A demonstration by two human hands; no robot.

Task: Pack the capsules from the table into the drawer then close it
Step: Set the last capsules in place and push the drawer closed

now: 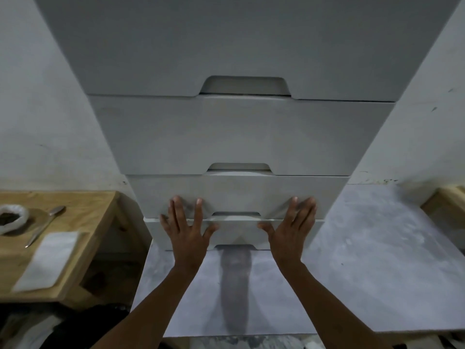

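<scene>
A white drawer unit (239, 137) fills the middle of the head view, its drawer fronts stacked with notch handles. My left hand (187, 229) and my right hand (292, 227) lie flat with fingers spread against two low drawer fronts (239, 195), one hand on each side of the handle notch (239, 215). Every drawer front that shows sits flush with its neighbours. Neither hand holds anything. No capsules show in this view.
A wooden table (83, 222) stands at the left with a white pouch (47, 260), a metal spoon (45, 225) and a white bag (11, 217) on it. A grey floor (364, 260) spreads below. Another wooden edge (448, 205) shows at the far right.
</scene>
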